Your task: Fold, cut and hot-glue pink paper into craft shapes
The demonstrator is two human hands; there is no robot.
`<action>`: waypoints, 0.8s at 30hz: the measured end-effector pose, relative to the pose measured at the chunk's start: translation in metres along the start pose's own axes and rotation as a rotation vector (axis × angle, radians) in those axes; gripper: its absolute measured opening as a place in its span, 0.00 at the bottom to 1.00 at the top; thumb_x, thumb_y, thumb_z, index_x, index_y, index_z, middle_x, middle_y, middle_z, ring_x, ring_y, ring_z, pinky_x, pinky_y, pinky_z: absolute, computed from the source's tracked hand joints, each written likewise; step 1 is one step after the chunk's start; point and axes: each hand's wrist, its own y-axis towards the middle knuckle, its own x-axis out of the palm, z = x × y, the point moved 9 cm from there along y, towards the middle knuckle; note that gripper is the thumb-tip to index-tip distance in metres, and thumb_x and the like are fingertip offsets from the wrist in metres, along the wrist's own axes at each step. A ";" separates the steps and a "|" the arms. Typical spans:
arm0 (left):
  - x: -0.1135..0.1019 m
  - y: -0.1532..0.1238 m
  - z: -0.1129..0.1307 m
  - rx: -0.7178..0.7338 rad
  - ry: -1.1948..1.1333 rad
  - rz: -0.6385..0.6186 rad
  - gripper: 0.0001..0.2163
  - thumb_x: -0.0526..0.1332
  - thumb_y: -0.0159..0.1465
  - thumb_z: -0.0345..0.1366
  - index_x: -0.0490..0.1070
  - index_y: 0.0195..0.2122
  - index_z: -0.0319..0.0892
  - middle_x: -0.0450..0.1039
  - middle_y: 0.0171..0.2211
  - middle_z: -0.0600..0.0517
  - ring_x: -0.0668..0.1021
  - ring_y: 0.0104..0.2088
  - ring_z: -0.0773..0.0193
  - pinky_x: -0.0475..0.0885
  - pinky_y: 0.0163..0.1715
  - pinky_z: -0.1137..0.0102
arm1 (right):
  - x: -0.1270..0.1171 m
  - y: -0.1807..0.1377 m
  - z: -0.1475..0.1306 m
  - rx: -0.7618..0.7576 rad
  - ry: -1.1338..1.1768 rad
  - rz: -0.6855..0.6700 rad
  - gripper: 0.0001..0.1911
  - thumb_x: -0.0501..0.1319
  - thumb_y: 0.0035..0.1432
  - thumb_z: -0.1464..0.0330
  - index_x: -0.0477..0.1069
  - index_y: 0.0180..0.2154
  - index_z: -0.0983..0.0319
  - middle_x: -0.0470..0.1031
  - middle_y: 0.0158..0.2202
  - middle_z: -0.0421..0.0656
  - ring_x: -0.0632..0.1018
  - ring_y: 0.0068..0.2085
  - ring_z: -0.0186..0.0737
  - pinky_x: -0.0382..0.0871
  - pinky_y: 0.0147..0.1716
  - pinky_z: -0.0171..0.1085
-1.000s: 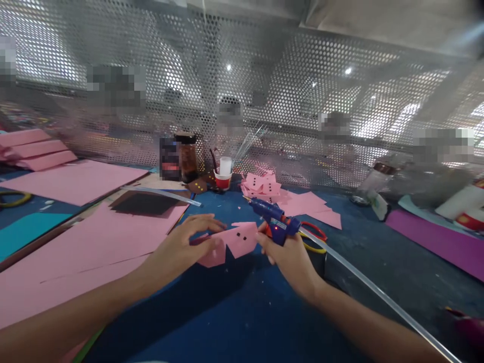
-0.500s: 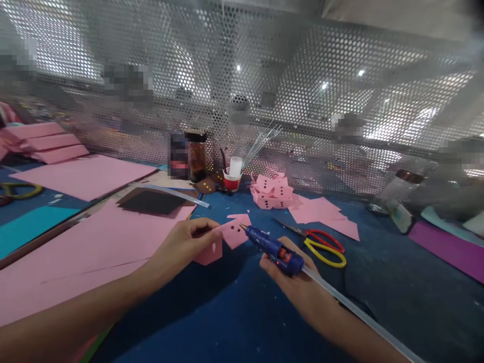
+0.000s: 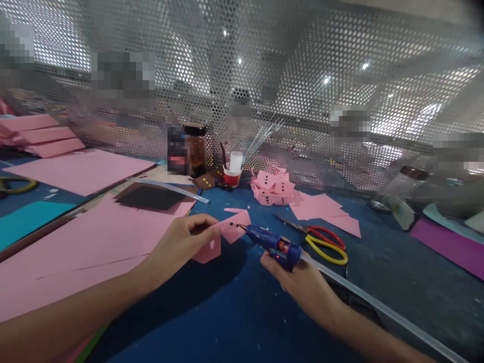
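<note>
Between the fingers of my left hand [image 3: 189, 239] is a folded piece of pink paper [image 3: 233, 229] with small black squares on it. My right hand [image 3: 302, 282] grips a blue hot glue gun [image 3: 270, 242], which has a long clear glue stick [image 3: 363, 292] running out of its back. The gun's nozzle is at the right part of the pink paper, close to the black squares; whether it touches cannot be made out. Just beyond the gun lie scissors [image 3: 325, 244] with red and yellow handles.
A heap of pink pieces with black dots [image 3: 272, 187] sits ahead, beside flat pink sheets [image 3: 327, 214]. A red-and-white cup [image 3: 232, 177] and a dark-lidded jar [image 3: 196, 151] stand near the perforated metal screen [image 3: 302, 101]. Large pink sheets [image 3: 98, 237] cover the left; purple paper [image 3: 449, 244] lies right.
The pink paper in my left hand has tilted flatter. The glue gun's back end has dipped a little, with its nozzle still at the paper. The camera view has shifted slightly.
</note>
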 end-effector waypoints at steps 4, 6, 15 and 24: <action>0.001 0.000 0.000 0.017 0.001 -0.004 0.14 0.66 0.59 0.50 0.78 0.32 0.45 0.74 0.25 0.55 0.71 0.27 0.65 0.61 0.25 0.74 | 0.001 0.000 0.006 0.039 -0.023 -0.008 0.17 0.60 0.64 0.51 0.74 0.38 0.58 0.62 0.21 0.34 0.64 0.22 0.33 0.59 0.20 0.32; 0.002 0.000 -0.001 0.017 0.005 -0.020 0.15 0.66 0.60 0.52 0.79 0.33 0.45 0.75 0.24 0.55 0.71 0.27 0.65 0.61 0.25 0.74 | 0.001 0.000 0.007 0.052 -0.029 -0.012 0.18 0.60 0.64 0.51 0.74 0.39 0.58 0.62 0.21 0.34 0.65 0.22 0.33 0.60 0.20 0.32; 0.002 0.000 0.004 0.034 0.040 -0.025 0.18 0.63 0.60 0.56 0.81 0.35 0.46 0.78 0.31 0.51 0.73 0.32 0.61 0.64 0.29 0.71 | 0.000 -0.002 0.005 0.048 -0.069 -0.006 0.19 0.59 0.64 0.49 0.75 0.39 0.58 0.62 0.21 0.35 0.66 0.22 0.34 0.60 0.20 0.33; 0.001 0.003 0.000 0.046 -0.011 -0.032 0.15 0.65 0.61 0.52 0.79 0.35 0.45 0.75 0.30 0.54 0.72 0.31 0.64 0.64 0.29 0.73 | 0.000 -0.002 0.003 0.078 -0.069 0.004 0.21 0.59 0.64 0.50 0.77 0.43 0.60 0.66 0.23 0.37 0.68 0.23 0.35 0.64 0.22 0.34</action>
